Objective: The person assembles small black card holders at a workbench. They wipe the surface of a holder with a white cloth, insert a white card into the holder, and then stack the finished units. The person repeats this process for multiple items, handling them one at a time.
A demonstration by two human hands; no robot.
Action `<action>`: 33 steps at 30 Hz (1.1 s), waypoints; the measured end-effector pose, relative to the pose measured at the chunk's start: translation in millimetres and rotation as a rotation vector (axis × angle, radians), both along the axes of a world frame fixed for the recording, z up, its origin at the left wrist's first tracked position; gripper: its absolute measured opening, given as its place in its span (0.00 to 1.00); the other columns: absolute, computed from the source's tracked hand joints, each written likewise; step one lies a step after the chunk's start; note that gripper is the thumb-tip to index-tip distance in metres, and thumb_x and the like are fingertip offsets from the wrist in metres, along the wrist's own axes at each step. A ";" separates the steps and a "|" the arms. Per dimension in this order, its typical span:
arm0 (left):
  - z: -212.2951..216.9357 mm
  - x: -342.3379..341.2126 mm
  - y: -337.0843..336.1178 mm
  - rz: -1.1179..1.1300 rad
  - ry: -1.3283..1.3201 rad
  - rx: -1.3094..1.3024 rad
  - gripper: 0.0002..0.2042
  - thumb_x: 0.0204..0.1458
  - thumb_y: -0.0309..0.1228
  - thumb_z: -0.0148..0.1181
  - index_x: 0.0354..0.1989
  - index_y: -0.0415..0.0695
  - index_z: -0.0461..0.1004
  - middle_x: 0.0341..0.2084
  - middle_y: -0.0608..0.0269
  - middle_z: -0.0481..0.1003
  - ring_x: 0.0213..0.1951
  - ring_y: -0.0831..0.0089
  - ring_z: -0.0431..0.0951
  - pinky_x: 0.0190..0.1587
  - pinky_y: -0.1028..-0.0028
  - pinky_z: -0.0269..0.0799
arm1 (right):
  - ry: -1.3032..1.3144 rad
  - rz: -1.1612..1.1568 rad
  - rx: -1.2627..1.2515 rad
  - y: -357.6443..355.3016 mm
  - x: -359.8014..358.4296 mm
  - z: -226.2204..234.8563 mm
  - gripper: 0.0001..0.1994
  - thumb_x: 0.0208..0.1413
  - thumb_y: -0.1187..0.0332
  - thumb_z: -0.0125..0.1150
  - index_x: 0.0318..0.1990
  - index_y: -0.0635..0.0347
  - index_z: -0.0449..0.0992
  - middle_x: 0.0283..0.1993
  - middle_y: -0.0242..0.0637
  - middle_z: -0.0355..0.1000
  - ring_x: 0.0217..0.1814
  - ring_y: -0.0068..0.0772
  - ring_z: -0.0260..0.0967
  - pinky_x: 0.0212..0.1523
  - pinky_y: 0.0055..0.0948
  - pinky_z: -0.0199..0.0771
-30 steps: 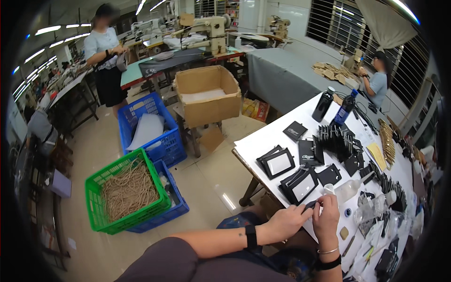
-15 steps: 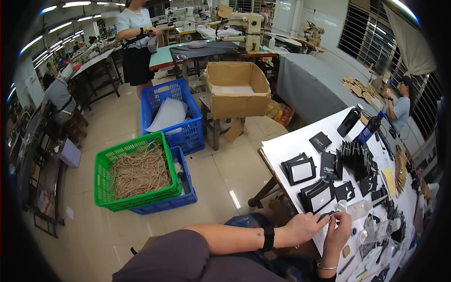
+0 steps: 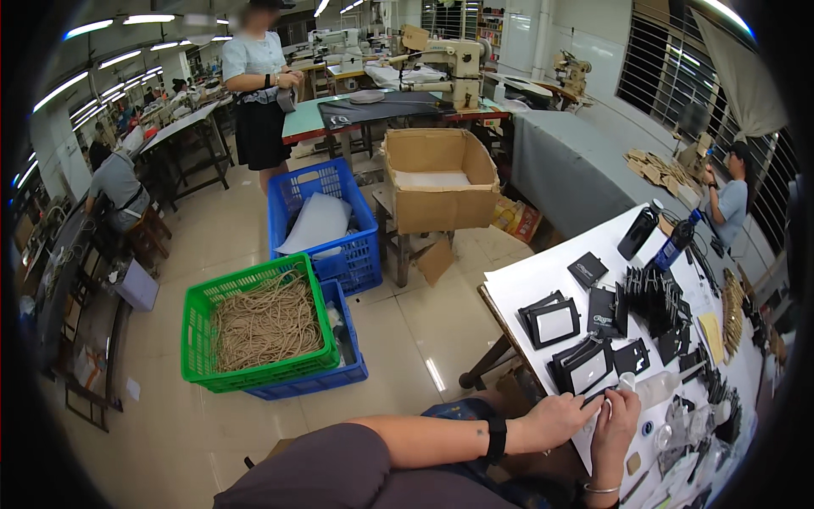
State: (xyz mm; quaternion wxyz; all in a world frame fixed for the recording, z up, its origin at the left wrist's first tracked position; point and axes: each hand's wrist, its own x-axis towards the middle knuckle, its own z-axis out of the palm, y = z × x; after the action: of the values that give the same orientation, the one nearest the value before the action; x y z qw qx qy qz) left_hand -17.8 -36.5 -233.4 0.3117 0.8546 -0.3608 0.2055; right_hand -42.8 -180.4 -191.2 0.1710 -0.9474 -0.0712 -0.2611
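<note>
At the near edge of the white-topped table [image 3: 560, 248], my left hand [image 3: 553, 422] reaches in with its fingers closed on a small black piece [image 3: 599, 394], mostly hidden by the fingers. My right hand [image 3: 616, 424] meets it there, thumb and fingers pinched at the same piece. Just beyond lie black card holders with clear windows [image 3: 588, 371], stacked and overlapping. A clear plastic bottle with a long nozzle [image 3: 657, 388] lies right of my right hand. Another pile of windowed holders [image 3: 554, 323] sits farther back.
Black pieces [image 3: 651, 297] stand in a row, near a black bottle [image 3: 638, 233] and a blue bottle [image 3: 676, 242]. A green crate of cord [image 3: 203, 373], a blue crate [image 3: 365, 254] and a cardboard box [image 3: 441, 208] stand left of the table. A person [image 3: 254, 76] stands beyond.
The whole view has shifted, so the scene sits slightly lower and to the right. Both hands stay together at the black piece, which is now more hidden by the fingers.
</note>
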 end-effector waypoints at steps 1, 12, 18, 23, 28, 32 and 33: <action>0.4 0.9 0.1 -0.001 -0.013 0.002 0.23 0.43 0.25 0.53 0.52 0.38 0.66 0.32 0.59 0.72 0.25 0.68 0.74 0.26 0.74 0.72 | -0.034 -0.013 0.013 0.3 0.5 -4.2 0.13 0.47 0.81 0.56 0.43 0.66 0.73 0.44 0.47 0.67 0.47 0.48 0.65 0.46 0.38 0.67; 21.5 6.7 11.8 -0.042 -0.026 0.000 0.20 0.43 0.23 0.51 0.49 0.37 0.67 0.28 0.59 0.72 0.28 0.65 0.73 0.29 0.70 0.71 | -0.004 0.106 -0.191 11.5 9.0 29.7 0.15 0.38 0.76 0.62 0.39 0.64 0.73 0.38 0.43 0.68 0.42 0.44 0.65 0.43 0.36 0.68; 22.3 3.3 12.2 -0.055 -0.051 0.003 0.20 0.44 0.22 0.51 0.49 0.36 0.66 0.32 0.58 0.74 0.27 0.65 0.73 0.30 0.70 0.72 | 0.139 0.088 0.064 -5.7 9.0 24.8 0.12 0.41 0.78 0.62 0.37 0.58 0.73 0.31 0.40 0.66 0.37 0.44 0.66 0.37 0.36 0.69; 24.8 2.9 9.3 -0.063 -0.062 0.044 0.22 0.43 0.22 0.52 0.51 0.35 0.66 0.35 0.58 0.75 0.27 0.67 0.74 0.30 0.72 0.73 | -0.012 0.107 0.058 -3.9 9.7 23.7 0.08 0.43 0.80 0.59 0.33 0.60 0.72 0.30 0.40 0.64 0.34 0.43 0.65 0.33 0.36 0.68; 24.0 4.4 9.1 -0.040 -0.070 0.085 0.24 0.43 0.23 0.52 0.54 0.35 0.66 0.35 0.57 0.75 0.28 0.68 0.74 0.30 0.73 0.73 | -0.086 0.049 0.024 5.2 10.8 15.9 0.06 0.44 0.80 0.59 0.31 0.62 0.72 0.29 0.41 0.63 0.33 0.44 0.64 0.33 0.36 0.68; 21.8 1.7 6.9 -0.027 -0.107 0.114 0.24 0.42 0.23 0.52 0.54 0.35 0.66 0.33 0.57 0.75 0.27 0.69 0.74 0.30 0.74 0.73 | -0.101 0.011 0.074 5.3 13.1 11.6 0.05 0.45 0.78 0.60 0.30 0.63 0.71 0.29 0.42 0.65 0.32 0.44 0.66 0.32 0.37 0.68; 21.6 0.3 4.6 -0.026 -0.099 0.130 0.24 0.42 0.22 0.52 0.54 0.35 0.66 0.33 0.57 0.75 0.27 0.68 0.75 0.29 0.74 0.73 | -0.066 0.003 0.151 0.5 13.1 8.5 0.05 0.45 0.78 0.60 0.30 0.63 0.71 0.28 0.42 0.65 0.32 0.45 0.66 0.32 0.36 0.68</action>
State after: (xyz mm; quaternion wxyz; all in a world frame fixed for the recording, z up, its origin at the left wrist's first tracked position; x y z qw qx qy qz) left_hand -17.6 -31.9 -211.8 0.2400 0.8570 -0.3996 0.2198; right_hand -29.7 -179.9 -182.7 0.2399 -0.9225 -0.0586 -0.2966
